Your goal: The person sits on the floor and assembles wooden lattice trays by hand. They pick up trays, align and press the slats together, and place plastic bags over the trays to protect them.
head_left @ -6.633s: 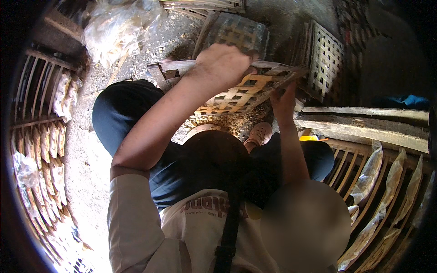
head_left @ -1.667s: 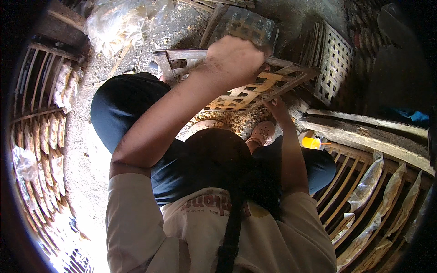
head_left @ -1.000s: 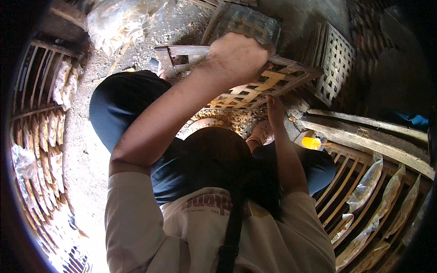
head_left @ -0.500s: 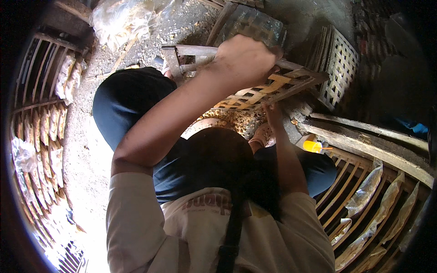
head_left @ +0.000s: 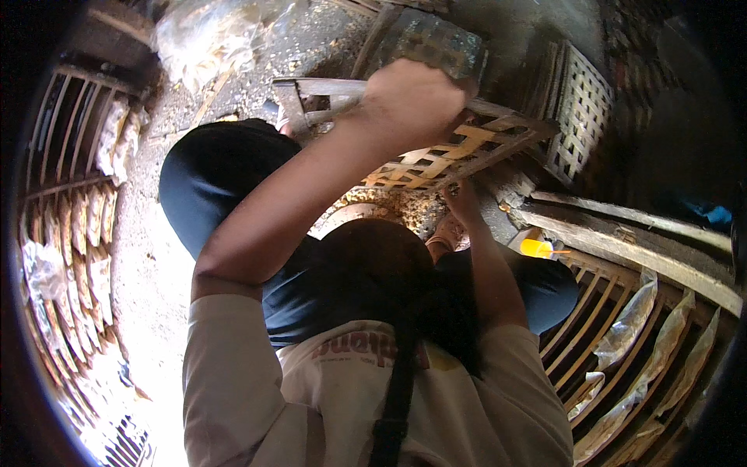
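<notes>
Left hand [head_left: 416, 101] closed around the top rail of a woven bamboo tray [head_left: 459, 148], held up and tilted over a round basin [head_left: 366, 214] of crumbly bits just below. Right hand [head_left: 461, 198] up against the tray's lower edge, fingers curled on the frame; how firmly, impossible to tell from here. Tray framed in wood, lattice pale yellow, hanging in front of the knees. Best kept steady by both edges and tipped squarely over the basin, so that loose bits would fall inside rather than on the dusty floor [head_left: 144, 257]. Racks [head_left: 70, 226] of flat dried pieces to the left, more racks [head_left: 638, 335] to the right, a small yellow bottle [head_left: 537, 247] nearby.
</notes>
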Demonstrator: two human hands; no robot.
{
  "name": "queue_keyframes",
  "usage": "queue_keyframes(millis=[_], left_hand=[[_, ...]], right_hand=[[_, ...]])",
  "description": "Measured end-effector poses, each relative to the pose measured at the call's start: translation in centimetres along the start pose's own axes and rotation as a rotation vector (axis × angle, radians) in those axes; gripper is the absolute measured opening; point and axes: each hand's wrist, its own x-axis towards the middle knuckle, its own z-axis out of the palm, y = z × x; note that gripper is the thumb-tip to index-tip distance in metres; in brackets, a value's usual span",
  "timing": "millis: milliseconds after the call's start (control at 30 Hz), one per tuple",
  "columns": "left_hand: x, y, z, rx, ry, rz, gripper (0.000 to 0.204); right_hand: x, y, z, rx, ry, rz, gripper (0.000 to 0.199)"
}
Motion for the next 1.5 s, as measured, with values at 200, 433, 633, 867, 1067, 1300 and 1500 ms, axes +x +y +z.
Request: queue_keyframes(millis=[200,433,633,867,1067,1300,1500], left_hand=[[0.4,-0.2,-0.5,0.005,-0.156,-0.037,0.037],[0.1,-0.7,-0.3,0.055,-0.125,-0.076,0.044],[-1.2,-1.9,-1.0,0.021,0.016,-0.047,0.043],[-3.2,-3.4,-1.1,-0.032,0.174,-0.078,0.037],[-4.1,-3.3,-2.1,-0.029,0.074,-0.069,0.032],[-5.2,-5.0,-1.6,-0.039,0.229,-0.094,0.030],[-5.6,-6.6,-1.5,-0.085,0.296,-0.105,0.030]], right_hand=[[0.4,-0.7,-1.1,0.109,0.158,0.041,0.025],[1.5,-0.4,0.2,0.006,0.075,0.017,0.038],[1.5,2.1,1.1,0.474,-0.139,0.190,0.039],[2.1,-2.0,-1.8,0.294,-0.132,0.018,0.039],[2.6,-0.1,0.8,0.096,-0.123,-0.041,0.038],[2.3,-5.0,-3.0,0.354,-0.152,0.079,0.034],[2.2,-2.6,-1.2,0.134,-0.080,-0.011,0.026]])
